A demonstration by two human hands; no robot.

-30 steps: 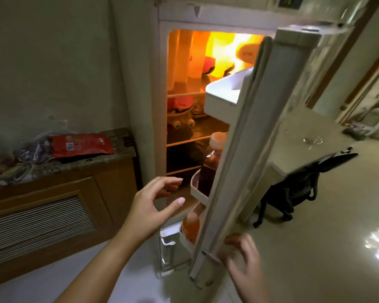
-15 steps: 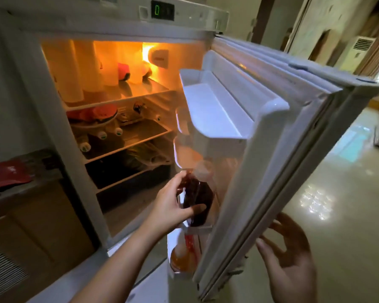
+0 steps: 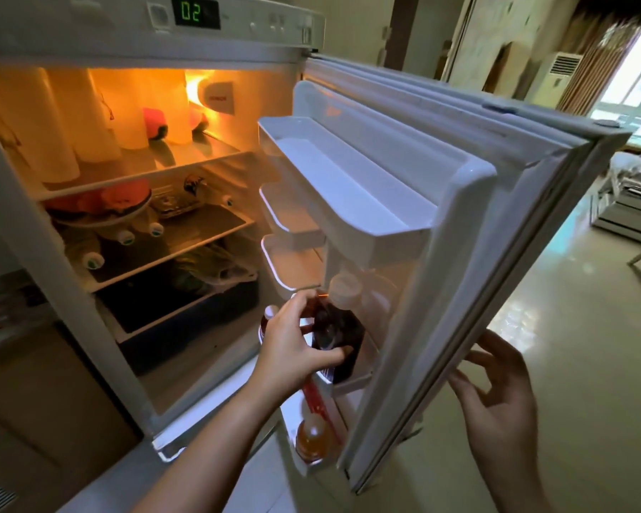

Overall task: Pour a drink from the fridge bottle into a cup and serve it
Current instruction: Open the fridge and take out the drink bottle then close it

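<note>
The white fridge stands open with its door (image 3: 470, 231) swung to the right. A bottle of dark drink (image 3: 339, 333) with a pale cap stands in a lower door shelf. My left hand (image 3: 293, 349) is wrapped around the bottle's body, thumb on the front. My right hand (image 3: 496, 394) hovers just off the door's outer edge with fingers spread, holding nothing. No cup is in view.
An orange bottle (image 3: 311, 436) lies in the lowest door shelf, and a small red-labelled bottle (image 3: 269, 320) stands left of my left hand. Lit shelves (image 3: 145, 172) hold pale containers, a plate and capped bottles. A wooden cabinet (image 3: 34, 394) stands at left; shiny floor (image 3: 589, 346) at right.
My left hand reached in from outside the fridge and closed around the dark bottle. My right hand came off the door's lower edge as the door swung wide.
</note>
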